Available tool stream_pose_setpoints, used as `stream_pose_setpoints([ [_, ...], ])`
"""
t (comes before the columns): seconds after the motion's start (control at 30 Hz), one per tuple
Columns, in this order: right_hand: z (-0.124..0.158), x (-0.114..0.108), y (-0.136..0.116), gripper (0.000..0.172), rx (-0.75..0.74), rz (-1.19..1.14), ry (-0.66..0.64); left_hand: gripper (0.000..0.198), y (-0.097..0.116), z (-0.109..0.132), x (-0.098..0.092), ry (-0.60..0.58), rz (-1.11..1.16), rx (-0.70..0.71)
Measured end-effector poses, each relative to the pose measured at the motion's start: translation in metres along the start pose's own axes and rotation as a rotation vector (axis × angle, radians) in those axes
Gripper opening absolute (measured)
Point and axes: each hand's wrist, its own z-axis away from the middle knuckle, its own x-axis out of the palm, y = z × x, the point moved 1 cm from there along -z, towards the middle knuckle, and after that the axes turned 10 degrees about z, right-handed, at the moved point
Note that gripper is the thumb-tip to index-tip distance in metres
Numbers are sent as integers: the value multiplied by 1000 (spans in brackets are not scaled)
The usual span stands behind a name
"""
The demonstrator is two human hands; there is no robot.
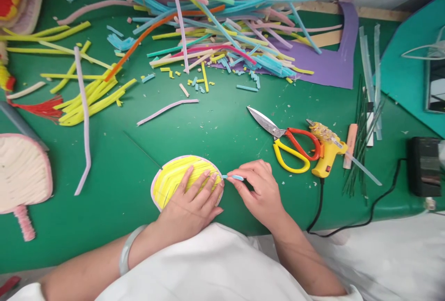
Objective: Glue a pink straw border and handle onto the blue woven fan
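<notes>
A yellow oval piece (pixel 174 174) with a pale pink rim lies on the table near my body, its surface covered in yellow strips. My left hand (pixel 196 199) rests flat on it, fingers stretched out and a little spread. At its right edge, my right hand (pixel 259 190) pinches a short light blue strip (pixel 237 178) between thumb and forefinger; one end of the strip meets the rim. A thin dark wire (pixel 142 149) reaches out from the upper left of the oval. Scissors (pixel 278 134) with red and yellow handles lie beyond my right hand, blades apart.
Right of the scissors lies a yellow glue gun (pixel 327 146) with a black cord (pixel 373 208). Coloured strips (pixel 208 18) pile up at the back, partly over a purple sheet (pixel 323 65). Yellow strips (pixel 93 102) and a cream fan-shaped piece (pixel 24 171) are on the left.
</notes>
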Motion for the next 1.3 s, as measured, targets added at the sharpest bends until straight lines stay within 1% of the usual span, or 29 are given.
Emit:
stream_pose_setpoints([
  [0.3,0,1,-1,6,-26,10,4,39,0,1,0,15,3,5],
  [0.73,0,2,-3,10,-36,29,13,40,0,2,2,9,4,3],
  [0.97,-2,0,-3,8,-62,27,28,40,0,1,2,13,-3,11],
  [1.1,-2,-1,-3,9,-65,27,5,40,0,2,1,13,-11,11],
  [1.3,-2,-1,-2,9,-73,34,4,40,0,3,1,19,-3,15],
])
